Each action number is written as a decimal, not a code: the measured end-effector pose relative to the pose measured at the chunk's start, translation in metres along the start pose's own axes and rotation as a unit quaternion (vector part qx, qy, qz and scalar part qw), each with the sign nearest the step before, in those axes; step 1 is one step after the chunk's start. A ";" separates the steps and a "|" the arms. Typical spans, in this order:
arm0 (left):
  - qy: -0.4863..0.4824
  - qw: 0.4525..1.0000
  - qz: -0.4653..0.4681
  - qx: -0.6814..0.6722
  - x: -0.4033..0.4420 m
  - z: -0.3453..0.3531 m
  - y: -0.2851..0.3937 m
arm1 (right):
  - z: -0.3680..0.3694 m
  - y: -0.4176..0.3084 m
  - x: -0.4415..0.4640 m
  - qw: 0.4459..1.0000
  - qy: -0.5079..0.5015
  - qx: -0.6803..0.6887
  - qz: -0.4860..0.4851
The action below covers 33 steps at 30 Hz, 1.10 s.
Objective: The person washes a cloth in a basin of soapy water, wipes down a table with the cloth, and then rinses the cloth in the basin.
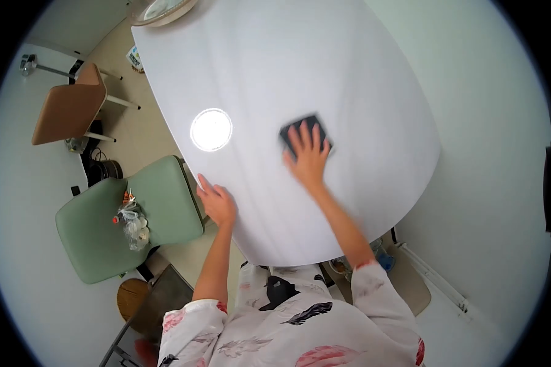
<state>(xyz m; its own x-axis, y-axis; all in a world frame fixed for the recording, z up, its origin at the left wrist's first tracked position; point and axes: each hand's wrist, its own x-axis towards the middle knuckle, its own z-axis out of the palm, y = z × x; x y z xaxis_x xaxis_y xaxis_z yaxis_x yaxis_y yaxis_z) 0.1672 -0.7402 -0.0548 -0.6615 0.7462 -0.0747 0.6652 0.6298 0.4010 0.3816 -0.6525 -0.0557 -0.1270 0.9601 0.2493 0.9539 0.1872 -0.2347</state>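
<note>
My right hand (308,153) lies palm down with its fingers spread over a dark folded cloth (315,120), pressing it flat on the white table (275,67). The cloth's exact kind is hard to make out, as the hand covers much of it. At the table's left edge rests my left hand (217,202), its fingers partly stretched along the rim and nothing seen in it. Both forearms reach forward from short patterned sleeves.
A round glass-like dish (160,12) stands at the table's far left corner. Left of the table, a green chair (165,202) bears a plastic bag (133,226) of items. A brown chair (73,110) stands farther off. The wall (490,122) runs along the right side.
</note>
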 end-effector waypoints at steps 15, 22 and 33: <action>-0.044 0.998 -0.049 -0.023 -0.004 -0.002 0.003 | 0.067 -0.121 0.097 0.932 -0.045 0.142 -0.330; -0.052 0.997 -0.056 -0.033 -0.002 -0.002 0.003 | 0.125 -0.181 0.224 0.945 0.047 0.140 -0.293; -0.038 0.999 -0.020 -0.020 -0.009 0.011 -0.006 | 0.054 -0.124 0.087 0.848 -0.175 0.170 -0.470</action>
<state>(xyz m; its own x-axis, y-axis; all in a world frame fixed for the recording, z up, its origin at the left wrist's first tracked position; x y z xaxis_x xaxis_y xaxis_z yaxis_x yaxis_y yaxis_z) 0.1731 -0.7481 -0.0659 -0.6580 0.7356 -0.1610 0.6227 0.6517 0.4330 0.2380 -0.5809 -0.0556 -0.9179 0.3455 0.1954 0.2610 0.8962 -0.3588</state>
